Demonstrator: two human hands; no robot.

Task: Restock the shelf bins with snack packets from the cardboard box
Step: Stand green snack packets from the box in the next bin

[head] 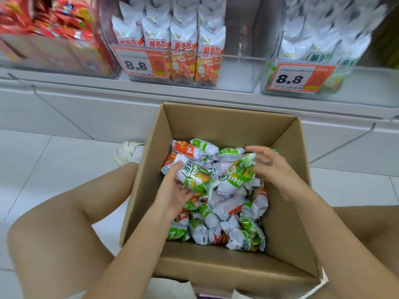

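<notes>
An open cardboard box (226,124) stands on the floor below the shelf, holding several white snack packets printed in green or orange. My left hand (174,190) is inside it, gripping a green packet (195,178) from beneath. My right hand (269,165) holds the top end of a second green packet (236,176) beside the first. Above, a clear shelf bin (237,70) holds upright orange packets (183,50) on its left side, and its right side is bare. Another clear bin (323,91) at the right holds green packets (319,46).
A bin of red packets (43,24) sits at the upper left. Price tags reading 8.8 (138,63) hang on the bin fronts. My bare knees flank the box, and a white shoe (128,153) rests on the tiled floor left of it.
</notes>
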